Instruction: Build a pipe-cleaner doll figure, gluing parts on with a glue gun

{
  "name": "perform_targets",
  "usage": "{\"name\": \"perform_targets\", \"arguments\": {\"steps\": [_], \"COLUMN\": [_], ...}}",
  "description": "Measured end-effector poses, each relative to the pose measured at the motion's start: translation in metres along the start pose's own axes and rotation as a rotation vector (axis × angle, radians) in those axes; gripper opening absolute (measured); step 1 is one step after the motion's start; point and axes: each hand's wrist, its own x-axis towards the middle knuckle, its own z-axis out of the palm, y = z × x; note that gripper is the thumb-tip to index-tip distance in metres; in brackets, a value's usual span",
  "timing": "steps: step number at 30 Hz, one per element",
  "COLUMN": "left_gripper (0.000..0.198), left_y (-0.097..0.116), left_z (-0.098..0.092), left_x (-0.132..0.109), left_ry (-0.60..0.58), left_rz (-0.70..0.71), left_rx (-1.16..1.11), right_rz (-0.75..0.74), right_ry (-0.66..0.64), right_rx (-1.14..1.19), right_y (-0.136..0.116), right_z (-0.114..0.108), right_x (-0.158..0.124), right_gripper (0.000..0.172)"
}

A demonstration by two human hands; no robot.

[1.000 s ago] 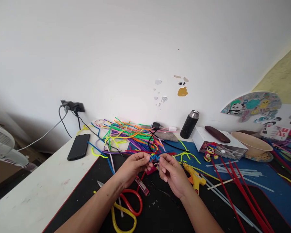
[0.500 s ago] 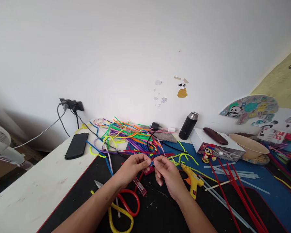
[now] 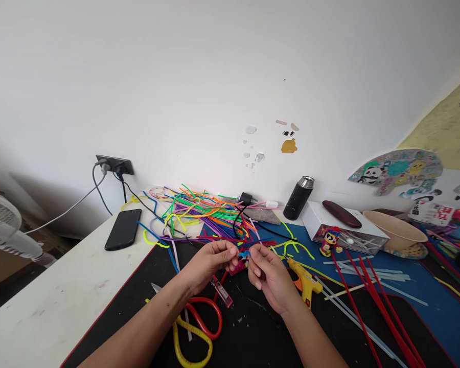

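A short, bent piece of blue pipe cleaner point(image 3: 244, 254) is stretched between my two hands above the black mat. My left hand point(image 3: 219, 257) pinches its left end between thumb and fingertips. At the other end, my right hand point(image 3: 266, 268) grips it with thumb and forefinger, the other fingers curled. Just below the fingers lies a small pink object point(image 3: 237, 267), partly hidden. Beside my left wrist is a clear reddish case point(image 3: 221, 291). Scissors with red and yellow handles point(image 3: 209, 319) lie near my left forearm. A yellow glue gun point(image 3: 308, 286) rests right of my right hand.
Behind my hands spreads a pile of coloured pipe cleaners point(image 3: 199, 214). A phone point(image 3: 122, 229) lies on the left. Toward the right stand a black flask point(image 3: 299, 198), a white box point(image 3: 318, 220), a small figure point(image 3: 330, 241) and a bowl point(image 3: 394, 230). Red pipe cleaners point(image 3: 391, 306) and glue sticks lie nearer.
My hands have moved slightly apart, so more of the blue pipe cleaner shows between them. My right hand has shifted a little to the right. Other things stay put.
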Motion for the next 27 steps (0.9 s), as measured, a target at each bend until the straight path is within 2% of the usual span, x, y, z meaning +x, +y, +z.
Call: {"name": "perform_targets", "arguments": {"steps": [19, 27], "left_gripper": [0.039, 0.036], "left_y": [-0.0013, -0.0075], "left_z": [0.0042, 0.0071], "left_x": [0.0, -0.0013], "left_ry": [-0.038, -0.066], "left_rz": [-0.027, -0.023], "left_rx": [-0.029, -0.143], "right_rz": [-0.003, -0.003], "right_ry": [-0.004, -0.016], "right_rx": [-0.013, -0.015], "right_y": [0.0056, 0.0033], "right_z": [-0.0014, 0.0019], "right_x": [0.0023, 0.0001], "right_gripper": [0.042, 0.042]}}
